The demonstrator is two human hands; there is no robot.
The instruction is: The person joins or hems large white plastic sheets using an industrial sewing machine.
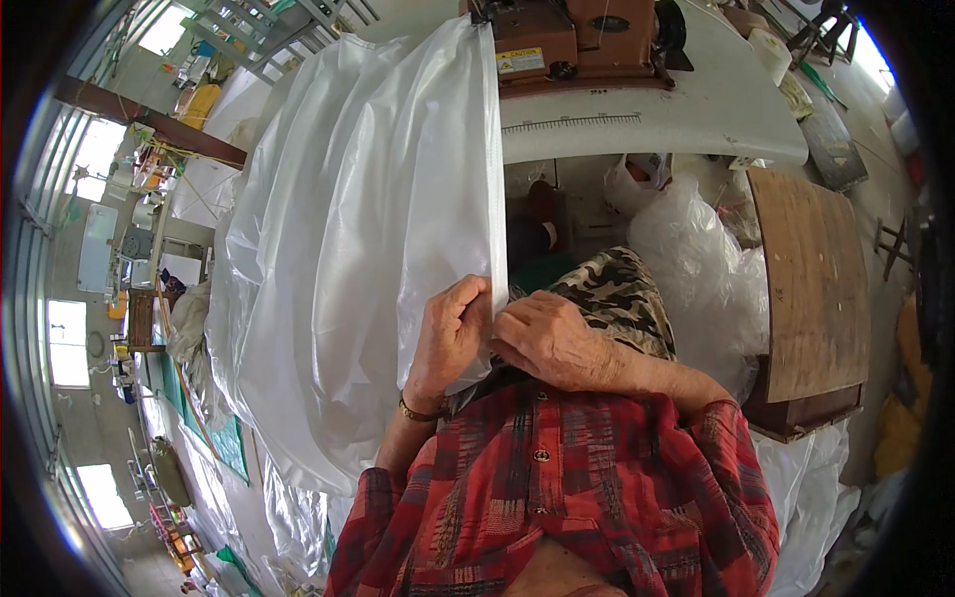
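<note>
Sheeting, translucent white, spreads left of the grip and runs ahead to a brown sewing machine; left hand and right hand pinch the sheeting's edge.

This is a sewing workshop, shown by 1 brown sewing machine on a pale worktable with a ruler scale near its edge, a wide whitish plastic sheet and heaped clear plastic nearby.
</note>
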